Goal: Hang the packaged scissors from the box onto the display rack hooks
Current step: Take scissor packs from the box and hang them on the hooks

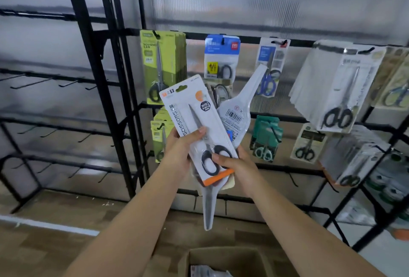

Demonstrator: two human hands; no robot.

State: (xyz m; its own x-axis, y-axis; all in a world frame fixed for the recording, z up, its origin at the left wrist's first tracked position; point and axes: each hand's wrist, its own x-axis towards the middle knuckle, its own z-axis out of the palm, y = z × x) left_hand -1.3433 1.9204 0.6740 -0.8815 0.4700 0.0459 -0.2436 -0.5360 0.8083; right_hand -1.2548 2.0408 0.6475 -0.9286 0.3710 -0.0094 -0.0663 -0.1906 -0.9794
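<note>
Fingers of both hands curl round a fanned bundle: left hand (180, 143) thumbs the white-and-orange carded scissors pack (194, 121), right hand (234, 163) pinches its handle end. Its long axis tilts up-left, hang slot toward the far black wire rack hooks (278, 43).

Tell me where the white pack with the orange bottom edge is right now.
In the head view, the white pack is centre frame, held by the left hand and right hand, in front of the display rack, above the cardboard box.
</note>
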